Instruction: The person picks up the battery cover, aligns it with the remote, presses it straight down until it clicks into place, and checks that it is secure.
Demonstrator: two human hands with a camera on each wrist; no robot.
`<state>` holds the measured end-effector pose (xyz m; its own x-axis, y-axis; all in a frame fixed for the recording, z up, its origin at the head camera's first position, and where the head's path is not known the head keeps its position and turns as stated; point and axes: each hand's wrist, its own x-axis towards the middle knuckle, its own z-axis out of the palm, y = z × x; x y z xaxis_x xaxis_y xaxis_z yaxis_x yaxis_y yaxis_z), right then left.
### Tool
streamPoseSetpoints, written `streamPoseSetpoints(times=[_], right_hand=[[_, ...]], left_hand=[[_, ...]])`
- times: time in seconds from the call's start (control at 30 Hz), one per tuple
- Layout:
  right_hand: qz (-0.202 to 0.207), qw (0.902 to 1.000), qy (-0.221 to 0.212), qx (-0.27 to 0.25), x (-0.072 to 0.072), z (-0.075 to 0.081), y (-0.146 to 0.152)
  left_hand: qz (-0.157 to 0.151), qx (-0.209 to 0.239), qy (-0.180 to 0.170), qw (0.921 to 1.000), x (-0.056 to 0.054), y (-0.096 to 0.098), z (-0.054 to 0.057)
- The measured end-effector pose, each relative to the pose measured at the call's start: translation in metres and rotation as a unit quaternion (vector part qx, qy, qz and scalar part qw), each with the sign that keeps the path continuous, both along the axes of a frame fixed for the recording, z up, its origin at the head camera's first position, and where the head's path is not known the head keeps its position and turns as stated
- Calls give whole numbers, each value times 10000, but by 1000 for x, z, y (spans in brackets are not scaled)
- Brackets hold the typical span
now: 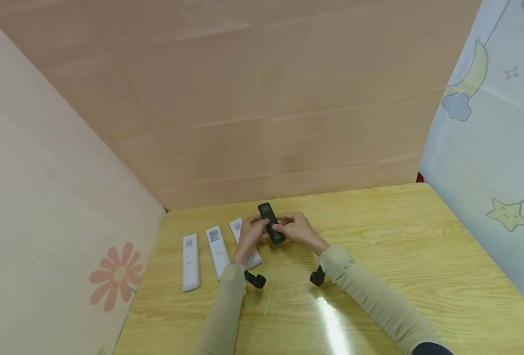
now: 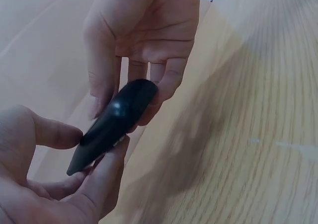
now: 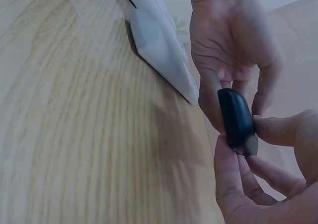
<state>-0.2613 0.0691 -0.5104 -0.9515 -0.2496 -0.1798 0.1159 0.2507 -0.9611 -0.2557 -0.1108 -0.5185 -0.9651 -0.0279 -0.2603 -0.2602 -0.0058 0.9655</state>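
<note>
A black remote control (image 1: 266, 212), with a small printed label near its far end, is held above the table between both hands. My left hand (image 1: 251, 231) pinches its left side, thumb on the upper face and fingers beneath. From the other side my right hand (image 1: 298, 229) grips it the same way. The left wrist view shows the remote (image 2: 117, 114) end-on, tilted, and the right wrist view also shows the remote (image 3: 237, 117) from its near end. Beside and partly behind the left hand lies a white remote (image 1: 236, 226), label up.
Two more white remotes, one in the middle (image 1: 218, 249) and one at the far left (image 1: 191, 264), lie label-up on the wooden table (image 1: 399, 236). A tan backdrop (image 1: 262, 113) rises behind the table, with printed cloth panels at left and right.
</note>
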Motion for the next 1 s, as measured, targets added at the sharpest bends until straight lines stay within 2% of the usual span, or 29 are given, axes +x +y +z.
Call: streamPoseSetpoints(times=[0.13,0.27,0.43,0.6,0.77,0.9,1.0], right_hand=[[33,10000,49,-19,2,-4,-3],[110,9998,148,64,4,-12,-5],[173,9988,348,296,5,-20,-6],[171,9973,571,424,10,-18,-7],[207,9963,651,528,12,-13,-7],[252,9957,687,563,10,-13,-8],[236,9951,739,607,9,-19,-9]], left_hand=[[26,-239,67,9997,4,-1,1],[111,-601,92,9981,6,-3,-4],[210,-1173,106,9928,8,-1,-6],[287,-1700,237,9847,11,3,-2],[351,-1895,344,9807,11,5,-3],[410,-2311,363,9714,9,6,-2],[332,-2700,426,9613,9,6,-1]])
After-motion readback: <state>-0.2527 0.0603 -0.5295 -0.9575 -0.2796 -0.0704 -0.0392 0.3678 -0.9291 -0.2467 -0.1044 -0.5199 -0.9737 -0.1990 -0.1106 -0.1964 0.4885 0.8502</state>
